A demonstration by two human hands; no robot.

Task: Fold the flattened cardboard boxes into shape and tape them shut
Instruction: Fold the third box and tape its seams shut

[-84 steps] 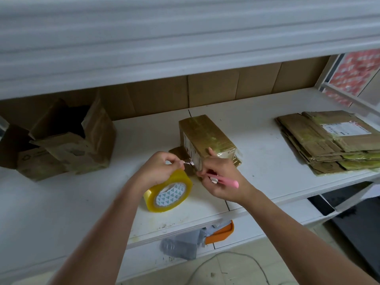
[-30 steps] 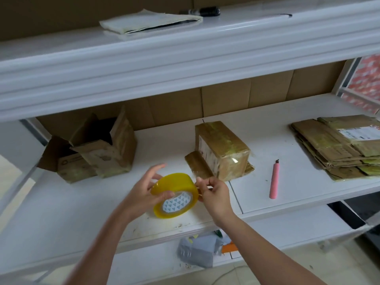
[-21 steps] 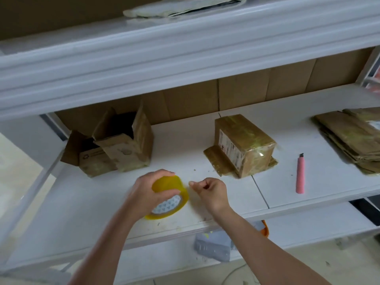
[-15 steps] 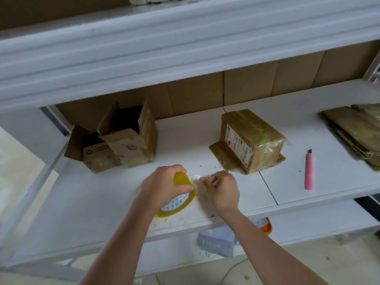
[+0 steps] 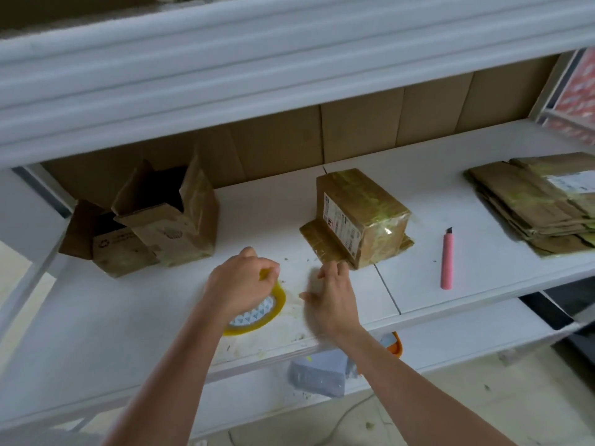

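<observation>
A yellow tape roll (image 5: 273, 300) lies tilted on the white shelf (image 5: 112, 320). My left hand (image 5: 240, 284) grips it from above. Just to its right, my right hand (image 5: 331, 297) is blurred, with fingers curled as if pinching the loose tape end, though the clear strip itself barely shows. A small taped cardboard box (image 5: 360, 214) stands just beyond my right hand, with flaps spread flat at its base. Flattened cardboard boxes (image 5: 534, 204) are stacked at the far right.
A pink cutter (image 5: 447, 259) lies between the taped box and the flat stack. Two open cardboard boxes (image 5: 167, 220) sit at the back left. An upper shelf edge (image 5: 289, 69) overhangs. A grey bundle (image 5: 318, 371) and an orange object (image 5: 397, 344) lie on the lower shelf.
The cutter was set down on the shelf. My left hand lowered the roll onto the shelf and my right hand drew away from it to the right, toward the box.
</observation>
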